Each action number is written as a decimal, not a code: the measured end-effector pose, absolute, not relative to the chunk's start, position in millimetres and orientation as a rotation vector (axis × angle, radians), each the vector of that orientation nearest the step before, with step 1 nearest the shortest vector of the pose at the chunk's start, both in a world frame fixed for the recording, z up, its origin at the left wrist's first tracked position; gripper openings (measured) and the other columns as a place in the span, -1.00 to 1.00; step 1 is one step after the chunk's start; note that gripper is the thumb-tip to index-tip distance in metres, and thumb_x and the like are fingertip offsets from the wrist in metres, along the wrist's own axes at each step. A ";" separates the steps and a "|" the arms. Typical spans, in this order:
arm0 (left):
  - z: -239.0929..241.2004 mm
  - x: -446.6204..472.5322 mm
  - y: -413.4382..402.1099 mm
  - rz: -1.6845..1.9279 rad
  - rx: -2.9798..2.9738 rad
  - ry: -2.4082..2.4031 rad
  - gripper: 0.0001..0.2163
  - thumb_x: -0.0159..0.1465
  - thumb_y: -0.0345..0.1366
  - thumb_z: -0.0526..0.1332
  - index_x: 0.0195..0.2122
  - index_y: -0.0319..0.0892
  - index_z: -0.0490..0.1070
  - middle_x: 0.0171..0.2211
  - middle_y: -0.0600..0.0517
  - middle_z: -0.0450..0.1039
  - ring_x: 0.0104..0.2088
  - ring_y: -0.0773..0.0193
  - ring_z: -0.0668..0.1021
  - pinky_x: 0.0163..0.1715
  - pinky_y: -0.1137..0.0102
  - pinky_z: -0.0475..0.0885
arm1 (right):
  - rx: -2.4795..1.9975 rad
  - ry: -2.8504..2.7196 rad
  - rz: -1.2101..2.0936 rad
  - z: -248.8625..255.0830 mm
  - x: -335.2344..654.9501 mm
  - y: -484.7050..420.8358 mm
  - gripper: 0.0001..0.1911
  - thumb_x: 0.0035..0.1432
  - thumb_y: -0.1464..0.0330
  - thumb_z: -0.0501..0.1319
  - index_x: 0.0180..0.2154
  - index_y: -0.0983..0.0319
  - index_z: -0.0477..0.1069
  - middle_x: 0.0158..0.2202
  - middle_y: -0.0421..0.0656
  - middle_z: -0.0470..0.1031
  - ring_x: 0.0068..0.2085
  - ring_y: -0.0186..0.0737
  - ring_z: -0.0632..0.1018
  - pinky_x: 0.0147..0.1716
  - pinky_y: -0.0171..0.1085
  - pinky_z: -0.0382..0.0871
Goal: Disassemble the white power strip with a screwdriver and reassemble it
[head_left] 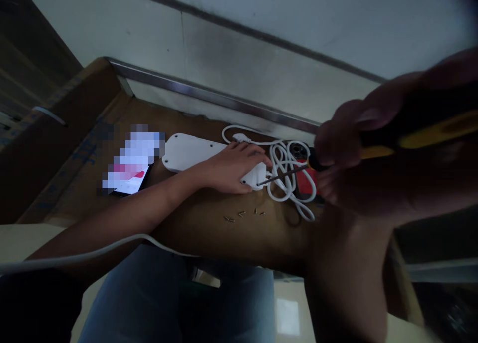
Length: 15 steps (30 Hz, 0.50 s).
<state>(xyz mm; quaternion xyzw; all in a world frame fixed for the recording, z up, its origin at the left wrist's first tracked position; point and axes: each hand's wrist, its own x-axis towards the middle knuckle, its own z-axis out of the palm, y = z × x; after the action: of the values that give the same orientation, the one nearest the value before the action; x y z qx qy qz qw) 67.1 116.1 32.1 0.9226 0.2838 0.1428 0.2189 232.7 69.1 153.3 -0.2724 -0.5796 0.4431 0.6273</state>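
Observation:
A white power strip [186, 153] lies back-side up on a brown cardboard sheet [209, 228]. My left hand [233, 168] rests on its right end with the fingers laid flat, pressing it down. My right hand [358, 149], close to the camera and blurred, is closed round the black and yellow handle of a screwdriver [411, 139]. The screwdriver's thin shaft [284, 174] points left, its tip at the strip's right end just below my left fingers. Several small screws [242, 214] lie loose on the cardboard in front of the strip.
The strip's white cable [287, 164] lies coiled at its right, over a red and black object [304, 181]. A phone with a lit screen [130, 171] lies left of the strip. A metal rail [209, 95] and a wall stand behind. My knees in jeans [175, 293] are below.

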 end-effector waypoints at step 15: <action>32.8 68.4 115.5 0.368 2.582 0.807 -0.38 0.21 -0.25 0.34 0.31 -0.10 0.31 0.37 -0.20 0.29 0.37 -0.16 0.35 0.39 0.00 0.16 | -0.667 -1.220 0.866 156.8 220.2 62.6 -0.69 0.09 0.38 0.46 -0.39 0.13 0.30 -0.47 -0.39 0.42 -0.44 -0.37 0.51 -0.53 -0.29 0.47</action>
<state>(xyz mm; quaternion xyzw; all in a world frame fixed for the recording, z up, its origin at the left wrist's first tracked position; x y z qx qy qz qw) 68.4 115.5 32.8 0.9259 0.2892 0.1321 0.2042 220.2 62.6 156.8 -0.2974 -0.5440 0.3862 0.6830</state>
